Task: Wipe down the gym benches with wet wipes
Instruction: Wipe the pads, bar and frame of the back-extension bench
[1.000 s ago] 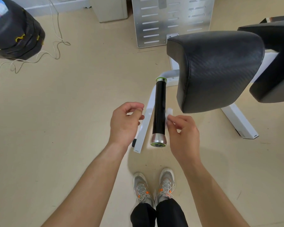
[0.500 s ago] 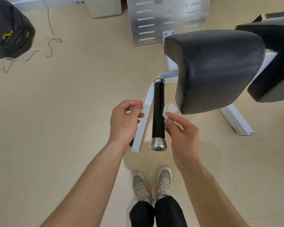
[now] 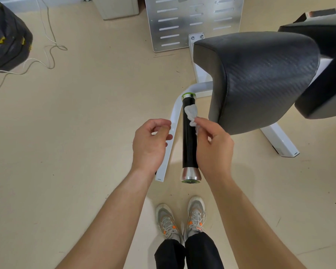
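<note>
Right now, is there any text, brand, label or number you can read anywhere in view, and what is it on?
Nothing legible.
White frame leg: a tiny grey mark near its end, too small to read.
Black bag: yellow markings, not readable as letters.
Seat pad, black handle, wet wipe: no text visible.

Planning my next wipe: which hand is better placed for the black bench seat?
Right. The right hand pinches the white wet wipe beside the black padded bench seat; the left hand looks empty.
</note>
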`<state>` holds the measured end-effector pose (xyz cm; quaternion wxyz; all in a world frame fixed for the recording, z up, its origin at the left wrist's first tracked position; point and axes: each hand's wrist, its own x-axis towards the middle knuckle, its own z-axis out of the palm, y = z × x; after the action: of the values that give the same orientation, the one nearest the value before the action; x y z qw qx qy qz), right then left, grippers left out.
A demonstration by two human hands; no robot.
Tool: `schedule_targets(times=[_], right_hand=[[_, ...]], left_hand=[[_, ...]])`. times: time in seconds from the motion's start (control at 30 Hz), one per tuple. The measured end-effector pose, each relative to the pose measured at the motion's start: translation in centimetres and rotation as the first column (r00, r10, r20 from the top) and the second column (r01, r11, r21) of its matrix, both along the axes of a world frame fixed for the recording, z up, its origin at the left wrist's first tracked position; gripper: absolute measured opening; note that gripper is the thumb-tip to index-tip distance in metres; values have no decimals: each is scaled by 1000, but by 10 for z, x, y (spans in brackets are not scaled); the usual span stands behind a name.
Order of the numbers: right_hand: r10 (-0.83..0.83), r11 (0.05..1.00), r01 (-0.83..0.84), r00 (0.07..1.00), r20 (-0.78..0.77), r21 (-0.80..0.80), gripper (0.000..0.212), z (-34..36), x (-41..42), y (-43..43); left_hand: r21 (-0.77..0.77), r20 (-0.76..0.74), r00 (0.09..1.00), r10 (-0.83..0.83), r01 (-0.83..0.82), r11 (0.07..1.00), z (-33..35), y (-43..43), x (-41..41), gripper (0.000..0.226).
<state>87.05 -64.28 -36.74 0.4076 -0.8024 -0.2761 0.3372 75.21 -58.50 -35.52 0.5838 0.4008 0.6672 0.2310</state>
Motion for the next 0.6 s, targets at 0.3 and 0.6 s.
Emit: schedule_targets(times=[0.3,0.6], right_hand=[[224,974,-227,945,-238,15,40,16,-3,-23],[264,958,-286,925,-272,-41,67,4,5,32]], left_hand=[[-21,-8,1000,19,-19,1000,-1,3,-13,19],[-41,2,999,37,-36,998,-4,5,-11,18]])
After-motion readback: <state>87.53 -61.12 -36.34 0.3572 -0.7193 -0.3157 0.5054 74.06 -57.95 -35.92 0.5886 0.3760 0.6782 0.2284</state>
